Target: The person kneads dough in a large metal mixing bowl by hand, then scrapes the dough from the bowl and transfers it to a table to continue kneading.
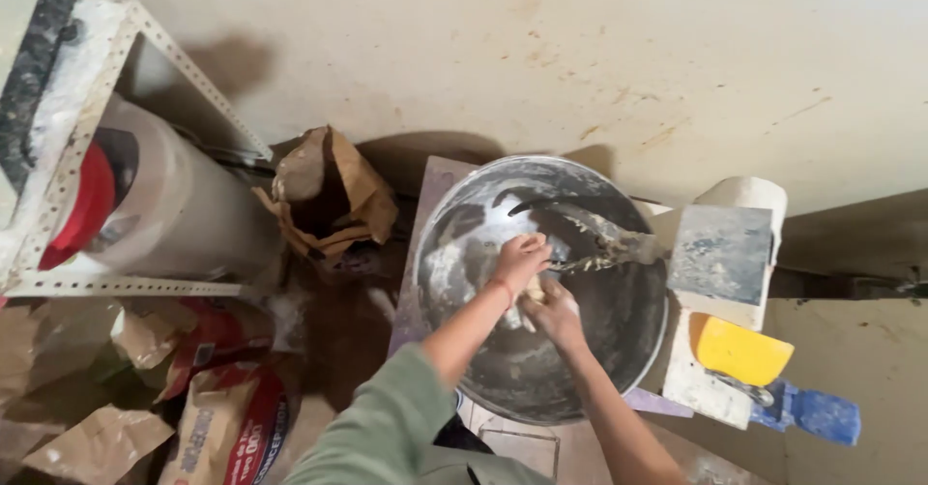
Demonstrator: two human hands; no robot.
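A large round metal bowl (619, 350), smeared with grey and white paste, sits on the floor below me. Both my hands are inside it. My left hand (522, 256), on a green-sleeved arm with a red thread at the wrist, curls over a small pale lump of paste (533, 293). My right hand (558, 313), on a bare arm, grips the same lump from below. A paste-coated tool (604, 238) lies across the bowl just beyond my hands, its handle toward the right rim.
A stained wall runs behind the bowl. An open brown paper bag (333, 195) stands to its left, with printed sacks (227, 417) and a perforated metal shelf (58, 156) holding a white drum. On the right lie a grey trowel plate (720, 253), a yellow scraper (739, 350) and a blue-handled tool (817, 414).
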